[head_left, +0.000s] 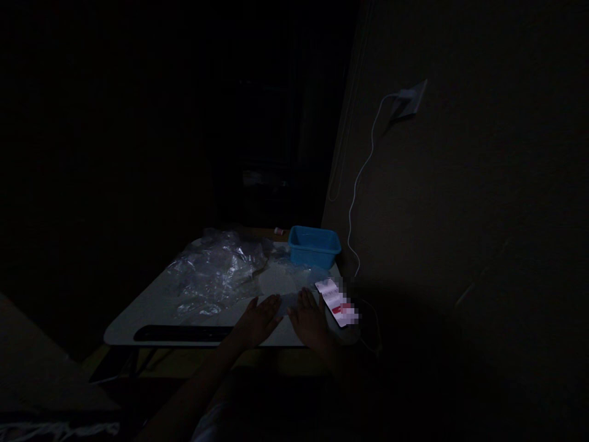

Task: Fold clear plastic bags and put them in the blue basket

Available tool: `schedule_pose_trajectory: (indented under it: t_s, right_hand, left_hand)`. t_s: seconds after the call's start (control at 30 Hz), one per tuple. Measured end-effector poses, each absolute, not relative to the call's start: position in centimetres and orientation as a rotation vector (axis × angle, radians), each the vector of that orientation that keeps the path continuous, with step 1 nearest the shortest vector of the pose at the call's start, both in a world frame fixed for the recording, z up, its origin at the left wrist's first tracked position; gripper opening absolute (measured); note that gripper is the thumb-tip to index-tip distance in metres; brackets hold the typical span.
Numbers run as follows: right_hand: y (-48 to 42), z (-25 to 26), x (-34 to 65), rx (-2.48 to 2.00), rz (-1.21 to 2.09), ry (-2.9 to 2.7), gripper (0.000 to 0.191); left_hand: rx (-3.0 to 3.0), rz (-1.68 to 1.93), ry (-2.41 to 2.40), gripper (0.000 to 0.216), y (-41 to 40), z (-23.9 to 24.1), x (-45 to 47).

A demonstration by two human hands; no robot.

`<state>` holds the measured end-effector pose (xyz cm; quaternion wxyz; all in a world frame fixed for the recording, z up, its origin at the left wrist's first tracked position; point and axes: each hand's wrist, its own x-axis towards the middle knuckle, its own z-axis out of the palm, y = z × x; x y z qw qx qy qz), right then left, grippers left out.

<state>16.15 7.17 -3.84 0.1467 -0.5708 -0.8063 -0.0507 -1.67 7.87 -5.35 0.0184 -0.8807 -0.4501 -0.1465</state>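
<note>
The room is very dark. My left hand (257, 319) lies flat on a small white table (151, 307), fingers stretched toward a pale flat piece (276, 281). My right hand (310, 319) rests flat beside it, fingers apart, just left of a lit phone (334, 301). Neither hand holds anything. Crumpled clear plastic bags (216, 270) lie on the table left of the pale piece.
A blue plastic tub (314, 245) stands at the table's far right corner by the wall. A white cable (363, 178) hangs from a wall socket (407, 98) down to the table. A dark strip (181, 333) lies along the table's near edge.
</note>
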Motion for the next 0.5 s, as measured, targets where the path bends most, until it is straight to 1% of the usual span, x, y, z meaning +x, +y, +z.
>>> schedule_pose_trajectory:
  t_s: [0.17, 0.23, 0.5]
  right_hand:
    - [6.96, -3.56, 16.35, -1.350, -0.123, -2.508, 0.055]
    - [6.93, -3.56, 16.41, -1.299, -0.102, -2.550, 0.053]
    - [6.83, -3.74, 16.26, -1.409, -0.075, -2.485, 0.055]
  left_hand:
    - [-2.740, -0.479, -1.385, 0.049, 8.13, -5.87, -1.91]
    - [-2.742, -0.495, -1.372, 0.049, 8.22, -5.96, -1.96]
    - [-2.741, -0.478, -1.405, 0.050, 7.97, -5.45, -1.78]
